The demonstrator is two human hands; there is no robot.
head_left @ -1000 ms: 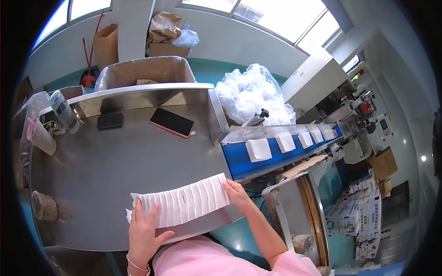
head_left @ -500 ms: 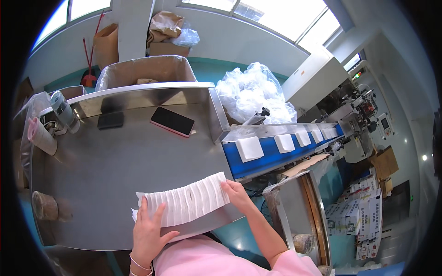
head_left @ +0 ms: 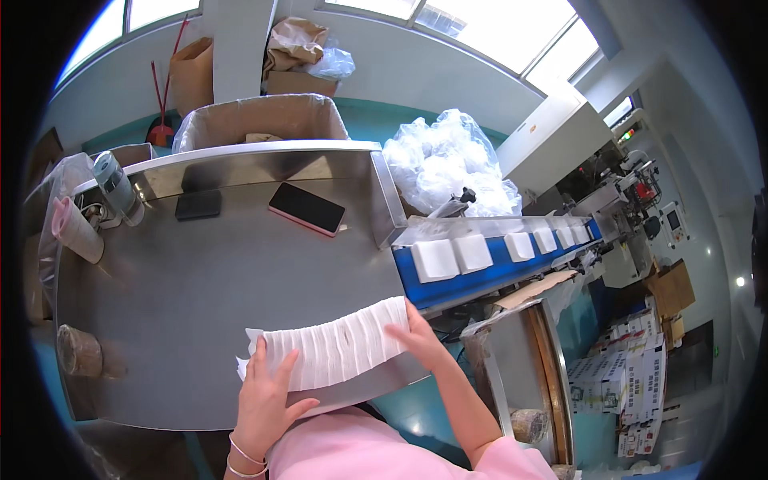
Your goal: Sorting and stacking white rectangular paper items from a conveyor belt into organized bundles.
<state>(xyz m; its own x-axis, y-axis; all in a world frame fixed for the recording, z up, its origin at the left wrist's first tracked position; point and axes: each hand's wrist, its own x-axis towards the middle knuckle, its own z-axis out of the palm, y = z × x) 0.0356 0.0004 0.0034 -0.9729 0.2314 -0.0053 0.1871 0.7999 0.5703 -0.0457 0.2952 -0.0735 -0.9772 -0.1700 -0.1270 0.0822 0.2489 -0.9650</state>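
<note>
A long, slightly curved row of folded white pads (head_left: 336,346) stands on edge along the near side of the steel table (head_left: 200,280). At its left end my left hand (head_left: 272,388) rests with spread fingers, two fingertips on the pads and the thumb stretched out to the side. My right hand (head_left: 420,336) closes on the right end, thumb over the top and fingers at the outer face. A loose corner sticks out at the row's left end. To the right, several similar white pads (head_left: 434,261) lie spaced on a blue conveyor belt (head_left: 492,254).
A phone (head_left: 306,210), a dark flat object (head_left: 198,205), a bottle (head_left: 118,188), a pink-rimmed cup (head_left: 78,232) and a tape roll (head_left: 79,351) stand about the table. Behind are a lined box (head_left: 260,124) and a bag of white material (head_left: 448,168). Machinery (head_left: 632,188) sits at the belt's far end.
On the belt, the pads have come nearer, and two now sit close together at its near end. My right hand has shifted its thumb onto the row; the left stays put.
</note>
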